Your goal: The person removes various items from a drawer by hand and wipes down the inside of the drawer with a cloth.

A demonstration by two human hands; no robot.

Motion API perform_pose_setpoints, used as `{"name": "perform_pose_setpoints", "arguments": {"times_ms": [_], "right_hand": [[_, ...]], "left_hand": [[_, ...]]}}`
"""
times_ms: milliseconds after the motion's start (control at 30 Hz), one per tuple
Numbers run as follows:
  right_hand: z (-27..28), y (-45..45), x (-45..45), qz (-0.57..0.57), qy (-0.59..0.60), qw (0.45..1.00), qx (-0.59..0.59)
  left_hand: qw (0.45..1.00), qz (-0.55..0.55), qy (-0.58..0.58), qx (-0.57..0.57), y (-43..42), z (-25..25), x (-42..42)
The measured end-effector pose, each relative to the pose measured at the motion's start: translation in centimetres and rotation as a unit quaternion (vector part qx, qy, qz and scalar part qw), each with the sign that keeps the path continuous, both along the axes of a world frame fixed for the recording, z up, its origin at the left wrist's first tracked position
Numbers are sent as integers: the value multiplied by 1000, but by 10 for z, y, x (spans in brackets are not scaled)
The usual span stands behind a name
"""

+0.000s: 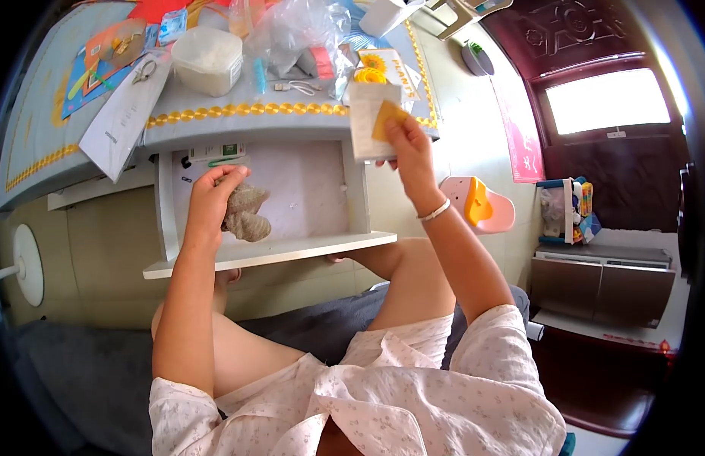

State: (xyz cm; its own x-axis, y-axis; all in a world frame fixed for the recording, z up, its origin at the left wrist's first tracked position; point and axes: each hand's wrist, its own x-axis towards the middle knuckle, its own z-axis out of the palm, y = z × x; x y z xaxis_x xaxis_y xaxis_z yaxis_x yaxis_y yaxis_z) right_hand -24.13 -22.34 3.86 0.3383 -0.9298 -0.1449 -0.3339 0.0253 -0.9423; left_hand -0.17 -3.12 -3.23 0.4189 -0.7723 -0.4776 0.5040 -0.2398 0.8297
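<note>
My left hand (213, 199) is closed on a grey-brown cloth (248, 213), which hangs bunched over the open drawer (307, 186). Raised near the table's right front corner, my right hand (408, 156) grips a white packet (365, 125) together with a small yellow piece (388, 119). The thumb presses the yellow piece against the packet's face. Inside the drawer, at its back left, lie a white-and-green box (219, 150) and a few small dark bits. What the yellow piece is, I cannot make out.
On the table (292, 125) stand a clear plastic tub (208, 61), plastic bags (299, 34), a white cable (295, 88) and papers (128, 114). A pink-and-yellow child's seat (482, 205) is on the floor at right. A round white fan-like base (27, 264) stands at left.
</note>
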Motion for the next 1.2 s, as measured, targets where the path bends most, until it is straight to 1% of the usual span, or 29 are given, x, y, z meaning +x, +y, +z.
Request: {"name": "perform_pose_setpoints", "arguments": {"times_ms": [67,100,133,200,233,300,333,400,467,500,533,567,600,633,667,700,733,767,800,867,933,967,1000,1033,1067,1133,1200], "right_hand": [[-13,-45,-9,-25,68,992,-101],[-18,-64,-7,-46,78,984,-150],[-18,-80,-4,-47,77,984,-152],[-18,-109,2,-50,158,952,-257],[-17,-121,6,-49,158,953,-255],[-21,-138,13,-19,222,934,-280],[-20,-145,14,-10,288,923,-253],[-28,-151,16,-34,269,912,-306],[-13,-127,22,-82,254,873,-408],[-4,-109,25,-55,190,882,-429],[-1,-91,26,-10,135,877,-461],[3,-60,33,13,95,902,-420],[10,-22,36,69,149,922,-350],[-4,9,35,154,52,962,-221],[-16,36,33,242,83,942,-216],[-25,65,36,294,95,936,-167],[-38,87,35,339,105,925,-138],[-46,102,35,370,107,914,-127],[-55,113,31,362,107,923,-82],[-72,128,22,318,100,943,1],[-75,133,9,293,160,942,37],[-86,136,1,243,61,953,168],[-59,145,9,227,46,944,235],[-57,150,6,252,65,946,193],[-75,142,-11,240,117,949,168],[-87,131,-23,224,145,950,164],[-91,128,-20,199,130,955,178]], "left_hand": [[1000,-8,0,-3,-1,0,-1],[1000,-9,5,1,-2,0,-3],[1000,-10,9,6,-2,0,-3],[1000,-13,3,0,-4,-1,-3],[1000,-16,-2,-2,-4,-2,-4],[1000,-10,-14,9,-5,4,-4],[1000,-4,-27,15,-4,6,-2],[1000,2,-20,24,-2,-1,3],[1000,7,-7,26,-2,-5,7],[999,25,0,22,-1,-3,8],[999,43,8,17,-2,-2,7],[998,55,15,15,-3,1,4],[998,61,23,19,-5,-1,0],[998,37,47,17,-5,-4,-6],[997,14,72,13,-5,-7,-14],[996,11,92,-10,-7,-15,-28],[995,-21,92,-34,-8,-29,-40],[994,-27,104,-12,-8,-33,-51],[993,-32,116,11,-10,-33,-63],[995,-32,98,18,-6,-35,-80],[994,-81,45,62,-6,-28,-90],[989,-130,14,65,-2,-21,-93],[981,-180,-19,66,4,-6,-91],[974,-205,-86,34,1,-14,-98],[967,-211,-142,18,0,-19,-106],[945,-247,-214,22,0,-11,-110],[924,-263,-277,-5,4,-11,-112]]}}
